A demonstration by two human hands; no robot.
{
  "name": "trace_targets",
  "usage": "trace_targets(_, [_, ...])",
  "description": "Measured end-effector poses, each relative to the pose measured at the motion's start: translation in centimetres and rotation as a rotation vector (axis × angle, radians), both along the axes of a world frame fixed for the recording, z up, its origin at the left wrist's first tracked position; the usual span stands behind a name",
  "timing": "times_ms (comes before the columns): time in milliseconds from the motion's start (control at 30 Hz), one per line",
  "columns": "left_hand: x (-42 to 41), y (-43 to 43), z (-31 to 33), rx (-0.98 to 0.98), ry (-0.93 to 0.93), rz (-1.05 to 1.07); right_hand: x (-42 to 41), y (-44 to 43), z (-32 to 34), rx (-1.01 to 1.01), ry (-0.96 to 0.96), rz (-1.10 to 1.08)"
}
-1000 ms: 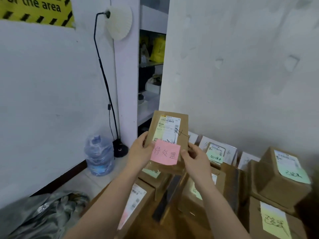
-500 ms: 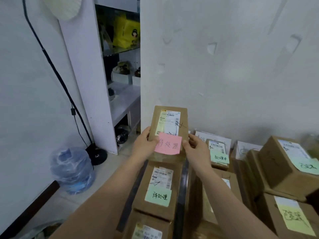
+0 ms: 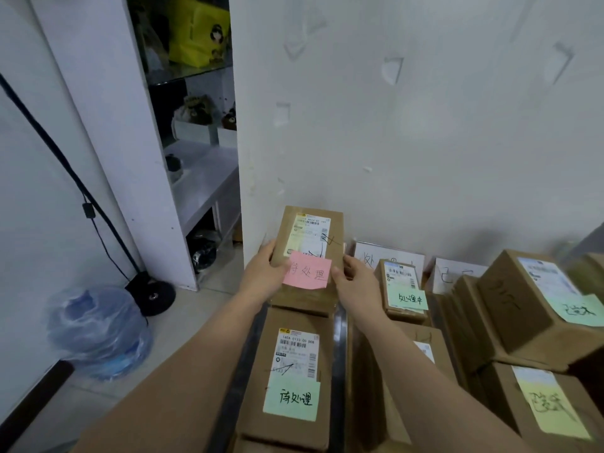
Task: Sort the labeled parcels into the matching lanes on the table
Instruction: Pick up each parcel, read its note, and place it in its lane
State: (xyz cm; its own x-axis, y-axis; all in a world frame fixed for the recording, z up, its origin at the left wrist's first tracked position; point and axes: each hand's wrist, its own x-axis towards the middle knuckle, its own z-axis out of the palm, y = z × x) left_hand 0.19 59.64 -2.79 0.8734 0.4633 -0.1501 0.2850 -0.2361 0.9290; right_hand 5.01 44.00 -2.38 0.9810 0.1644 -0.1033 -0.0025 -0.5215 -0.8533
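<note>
Holding parcel (image 3: 307,230) | left grip (image 3: 261,273) left edge | right grip (image 3: 358,282) right edge

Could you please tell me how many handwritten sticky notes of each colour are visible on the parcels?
Pink note: 1, on the held parcel
Green notes: 3, at near left, middle and upper right
Yellow note: 1, at lower right
Total: 5
</note>
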Motion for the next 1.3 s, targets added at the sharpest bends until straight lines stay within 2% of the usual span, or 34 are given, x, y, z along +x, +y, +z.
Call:
trace_targets(133, [0.4,0.1,-1.0,0.017,0.018,-0.011,0.3,-0.1,-0.6,-0.021,0.03,0.01])
trace_targets(433, [0.8,-0.1,-1.7,0.185,0.002,-0.025,0.1,-0.3,-0.8,-0.078,-0.005,0.047])
trace_targets(700, [0.1,-2.5,1.3,0.721,-0.025,-0.106,-1.6,-3.6,1.5,-0.333,-0.234,0.142])
trace_targets(967, [-2.2,-11.7,6.3,1.015,-0.144,-0.233,-4.6,-12.2,5.0,-0.554,-0.424,0.12])
trace_targets(1300, [-7.8,-27.5,8.9,1.159,-0.253,-0.376,-12.2,-28.9,8.4,-0.718,-0.495,-0.024])
